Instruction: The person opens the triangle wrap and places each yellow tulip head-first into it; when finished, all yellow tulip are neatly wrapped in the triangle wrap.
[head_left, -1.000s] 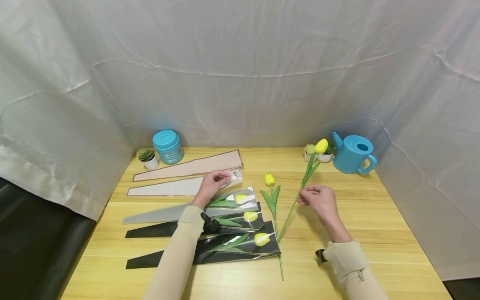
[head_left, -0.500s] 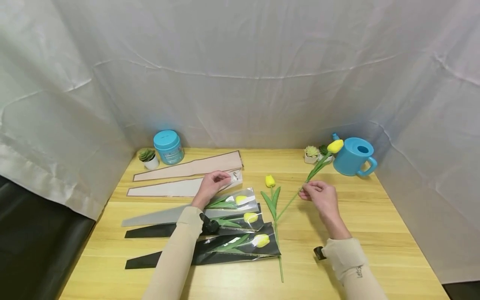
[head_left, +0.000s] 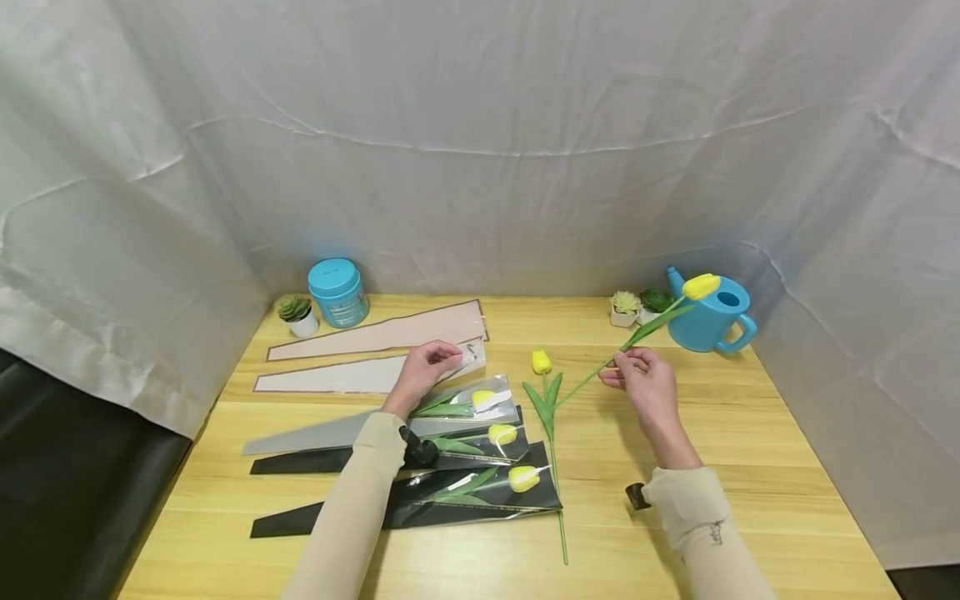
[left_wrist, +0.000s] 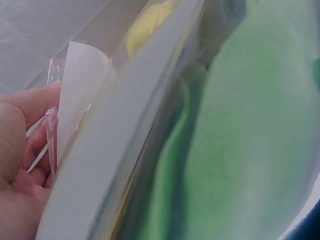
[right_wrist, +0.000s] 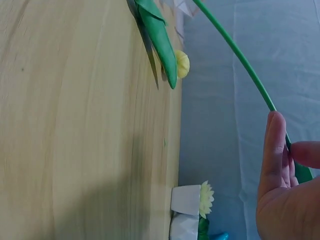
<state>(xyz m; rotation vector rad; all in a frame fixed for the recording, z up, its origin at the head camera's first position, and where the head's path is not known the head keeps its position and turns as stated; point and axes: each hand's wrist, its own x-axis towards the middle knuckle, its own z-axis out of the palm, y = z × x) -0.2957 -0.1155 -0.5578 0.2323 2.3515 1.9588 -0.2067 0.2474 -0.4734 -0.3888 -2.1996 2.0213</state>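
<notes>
My right hand (head_left: 648, 390) pinches the stem of a yellow artificial tulip (head_left: 702, 287), tilted with its bloom to the upper right. In the right wrist view the green stem (right_wrist: 235, 47) runs between thumb and fingers. My left hand (head_left: 424, 375) pinches the clear mouth of a white flower sleeve (head_left: 322, 379); in the left wrist view its clear film (left_wrist: 53, 120) is between thumb and fingers. A second tulip (head_left: 541, 362) lies loose between the hands. Below the left hand, a grey sleeve (head_left: 315, 430) and two black sleeves (head_left: 300, 460) each contain a yellow tulip.
A pink sleeve (head_left: 382, 332) lies behind the white one. At the back left stand a potted succulent (head_left: 298, 317) and a blue-lidded jar (head_left: 339, 293). Small potted plants (head_left: 624, 308) and a blue watering can (head_left: 705, 321) stand at the back right, the can partly behind the held tulip.
The held tulip has tipped over to the right, its bloom passing from the small pots to the watering can, and its stem end has risen. The left hand keeps its place.
</notes>
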